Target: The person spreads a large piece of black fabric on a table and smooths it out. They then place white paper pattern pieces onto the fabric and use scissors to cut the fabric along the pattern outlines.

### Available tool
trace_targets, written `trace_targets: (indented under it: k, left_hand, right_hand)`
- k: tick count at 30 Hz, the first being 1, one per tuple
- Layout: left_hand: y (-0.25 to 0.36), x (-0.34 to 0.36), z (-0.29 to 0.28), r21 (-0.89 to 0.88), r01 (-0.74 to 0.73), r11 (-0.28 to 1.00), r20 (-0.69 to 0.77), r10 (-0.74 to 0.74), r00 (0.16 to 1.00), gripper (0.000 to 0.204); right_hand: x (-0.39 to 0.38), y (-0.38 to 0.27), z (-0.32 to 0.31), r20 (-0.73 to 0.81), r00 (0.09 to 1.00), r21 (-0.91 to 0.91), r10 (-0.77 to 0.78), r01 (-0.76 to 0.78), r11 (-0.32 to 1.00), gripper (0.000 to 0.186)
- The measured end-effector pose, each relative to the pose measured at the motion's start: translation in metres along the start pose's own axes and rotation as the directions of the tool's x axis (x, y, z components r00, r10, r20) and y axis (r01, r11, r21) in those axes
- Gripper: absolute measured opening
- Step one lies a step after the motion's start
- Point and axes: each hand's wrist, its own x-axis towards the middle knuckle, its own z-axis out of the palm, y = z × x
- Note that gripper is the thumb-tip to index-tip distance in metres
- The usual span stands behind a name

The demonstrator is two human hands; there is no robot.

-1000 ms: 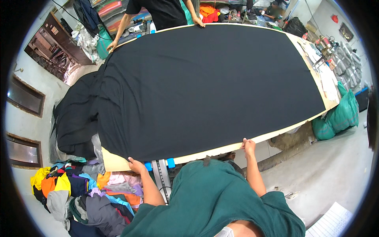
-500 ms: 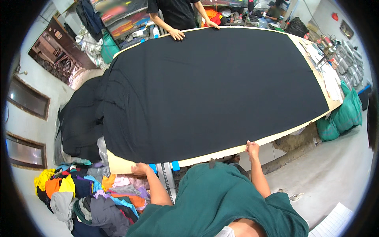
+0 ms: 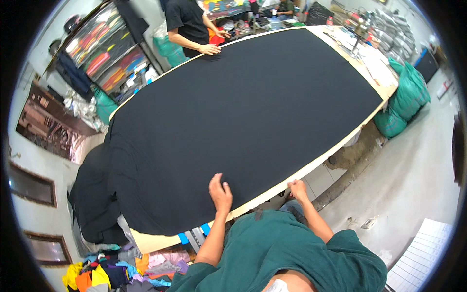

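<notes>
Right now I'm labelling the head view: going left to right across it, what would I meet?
Upper brown-framed window, pile of coloured cloth, left hand, right hand, green sacking by the table's right end. The black fabric spans too much to place.

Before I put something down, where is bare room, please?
Bare table shows at the near-left corner, between the black cloth and the clothes pile. Floor is also open between the green sack and the lined paper. Papers crowd the table's right end.
</notes>
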Motion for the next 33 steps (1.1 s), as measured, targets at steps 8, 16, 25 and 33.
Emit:
trace_targets:
  k: [8, 16, 25, 33]
  left_hand:
    - [0.184, 0.027, 0.151, -0.309, -0.205, 0.928, 0.488, 0.340, 0.803, 0.048]
    - [0.375, 0.029, 0.344, -0.371, -0.284, 0.884, 0.611, 0.463, 0.642, 0.050]
    - [0.498, 0.053, 0.465, 0.056, -0.307, 0.950, 0.779, 0.151, 0.609, 0.042]
    - [0.602, 0.161, 0.562, -0.164, 0.531, 0.831, 0.963, 0.016, 0.271, 0.032]
  right_hand:
    - [0.037, 0.103, -0.125, -0.188, 0.976, 0.184, 0.110, -0.075, 0.980, 0.026]
    - [0.117, 0.265, -0.320, -0.066, 0.853, 0.564, 0.518, -0.396, 0.725, 0.016]
    - [0.211, 0.300, -0.551, -0.222, 0.788, 0.627, 0.574, -0.335, 0.703, 0.024]
    - [0.350, 0.290, -0.698, -0.127, 0.917, 0.581, 0.378, -0.240, 0.778, 0.027]
